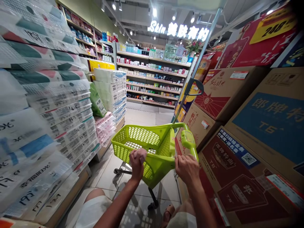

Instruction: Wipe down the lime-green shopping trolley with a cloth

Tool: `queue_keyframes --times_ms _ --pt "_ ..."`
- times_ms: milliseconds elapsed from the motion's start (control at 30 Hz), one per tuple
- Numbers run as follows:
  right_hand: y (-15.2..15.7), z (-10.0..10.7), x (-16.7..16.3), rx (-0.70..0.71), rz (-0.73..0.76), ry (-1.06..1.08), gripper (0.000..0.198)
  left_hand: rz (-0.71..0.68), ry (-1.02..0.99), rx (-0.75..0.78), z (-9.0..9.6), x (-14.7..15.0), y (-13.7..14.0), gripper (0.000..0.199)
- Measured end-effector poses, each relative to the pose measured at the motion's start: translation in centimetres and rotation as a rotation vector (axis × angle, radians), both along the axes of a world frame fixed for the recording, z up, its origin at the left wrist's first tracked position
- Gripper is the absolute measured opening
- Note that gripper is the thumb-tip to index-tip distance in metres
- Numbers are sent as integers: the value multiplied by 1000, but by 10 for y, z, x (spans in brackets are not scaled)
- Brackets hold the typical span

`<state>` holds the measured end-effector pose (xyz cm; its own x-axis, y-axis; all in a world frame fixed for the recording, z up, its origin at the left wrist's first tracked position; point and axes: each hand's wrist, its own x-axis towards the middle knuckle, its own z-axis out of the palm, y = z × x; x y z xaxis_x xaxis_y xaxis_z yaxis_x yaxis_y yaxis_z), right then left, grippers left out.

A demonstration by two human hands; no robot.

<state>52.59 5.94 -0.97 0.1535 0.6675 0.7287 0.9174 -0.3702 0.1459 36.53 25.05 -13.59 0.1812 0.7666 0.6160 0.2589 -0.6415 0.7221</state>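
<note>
A lime-green shopping cart (pixel 161 166) with a perforated plastic basket stands in the aisle in front of me, side-on. My left hand (pixel 135 163) is closed on a crumpled pinkish cloth or tissue (pixel 142 152) at the basket's near rim. With its fingers wrapped over the near end of the cart's handlebar, where it joins the basket, my right hand (pixel 186 166) is closed. No goods show in the visible part of the basket. From the handle's far side a grey pole with a dark loop grip (pixel 194 87) rises.
Stacked tissue packs (pixel 68 104) line the left side, with more white packs (pixel 111 88) beyond. Cartons (pixel 237 171) with price tags rise close on the right. Past the tiled aisle (pixel 142 109), cosmetics shelves (pixel 152 76) stand beneath a lit sign (pixel 179 30).
</note>
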Motion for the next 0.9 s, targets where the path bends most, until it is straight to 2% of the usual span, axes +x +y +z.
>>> queue_keyframes --times_ms 100,167,300,367,400,533,600,667,800,867,900 --pt "19 -7 -20 8 -70 -2 32 -187 105 71 8 15 -19 44" --pt "24 -12 -24 14 -93 8 30 -212 142 68 10 14 -10 41" --pt "24 -19 -21 53 -57 26 29 33 96 -38 6 -9 42 38" --pt "29 -21 -25 118 -58 66 27 111 84 -51 3 -13 52 40" --pt "34 -22 -29 146 -68 95 26 108 89 -43 2 -12 49 41" --pt "56 -30 -55 127 -73 233 24 -107 164 48 -5 3 18 43" --pt "61 -36 -61 87 -63 254 23 -170 191 77 -7 0 21 42" --pt "60 -41 -59 53 -47 230 20 -108 186 53 -6 -14 46 40" --pt "54 -46 -46 26 -1 191 17 215 135 -89 0 -45 109 39" --pt "53 -48 -40 53 13 196 19 287 119 -114 -3 -48 116 42" --pt "53 -49 -38 73 23 202 20 265 119 -99 -7 -47 112 42"
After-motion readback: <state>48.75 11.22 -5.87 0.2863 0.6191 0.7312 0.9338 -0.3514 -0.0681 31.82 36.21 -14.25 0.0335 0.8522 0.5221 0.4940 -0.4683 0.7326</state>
